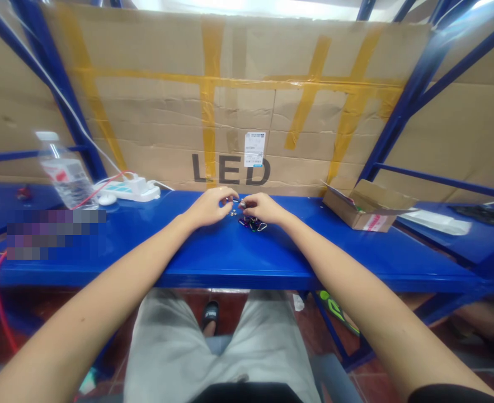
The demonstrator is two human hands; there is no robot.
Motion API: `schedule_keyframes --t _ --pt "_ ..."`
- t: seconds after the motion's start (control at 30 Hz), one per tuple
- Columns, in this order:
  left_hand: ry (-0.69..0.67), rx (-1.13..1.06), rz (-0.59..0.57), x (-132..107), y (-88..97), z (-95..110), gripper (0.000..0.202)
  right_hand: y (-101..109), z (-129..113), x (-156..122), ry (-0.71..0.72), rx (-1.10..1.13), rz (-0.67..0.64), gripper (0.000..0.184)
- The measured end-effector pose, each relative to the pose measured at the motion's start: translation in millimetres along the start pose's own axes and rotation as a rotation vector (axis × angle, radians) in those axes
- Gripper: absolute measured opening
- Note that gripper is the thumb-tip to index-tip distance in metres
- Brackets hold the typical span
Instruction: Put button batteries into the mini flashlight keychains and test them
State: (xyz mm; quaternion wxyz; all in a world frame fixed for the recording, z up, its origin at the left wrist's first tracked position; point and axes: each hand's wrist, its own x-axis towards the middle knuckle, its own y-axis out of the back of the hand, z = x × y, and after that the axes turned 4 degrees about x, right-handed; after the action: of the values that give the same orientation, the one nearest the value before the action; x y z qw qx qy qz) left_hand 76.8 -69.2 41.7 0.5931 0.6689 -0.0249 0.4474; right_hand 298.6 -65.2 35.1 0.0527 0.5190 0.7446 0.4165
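Both my hands meet over the blue table (230, 252), their fingertips almost touching. My left hand (211, 207) is closed in a pinch, with a small dark piece at its fingertips that I cannot make out. Between the thumb and fingers of my right hand (266, 208) is a small silvery metal piece (242, 205). Just below the right hand lies a little pile of coloured carabiners (253, 225), purple, green and silver among them. A few tiny shiny metal bits (233, 212) rest on the table between the hands.
An open cardboard box (372, 210) stands at the right, near a white packet (437, 221). On the left are a water bottle (68, 173), a white power strip (131, 190) and a red cable (1, 302). A large cardboard sheet (158, 129) closes off the back.
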Motion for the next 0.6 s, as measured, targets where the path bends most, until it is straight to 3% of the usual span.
schedule_keyframes --t 0.2,0.37,0.47,0.6 --pt "-0.03 0.0 -0.065 0.6 -5.8 13.3 0.026 0.4 2.0 1.2 0.025 -0.01 -0.005 0.011" --pt "0.029 -0.031 -0.014 1.7 -6.0 6.5 0.023 -0.3 1.8 1.7 0.015 0.072 0.037 0.012" --pt "0.077 0.02 -0.022 2.4 -3.9 -3.2 0.026 -0.6 0.6 1.8 -0.01 0.297 0.031 0.014" --pt "0.184 0.148 -0.143 -1.1 1.4 -19.0 0.027 0.4 -3.6 -0.5 -0.044 0.641 0.005 0.023"
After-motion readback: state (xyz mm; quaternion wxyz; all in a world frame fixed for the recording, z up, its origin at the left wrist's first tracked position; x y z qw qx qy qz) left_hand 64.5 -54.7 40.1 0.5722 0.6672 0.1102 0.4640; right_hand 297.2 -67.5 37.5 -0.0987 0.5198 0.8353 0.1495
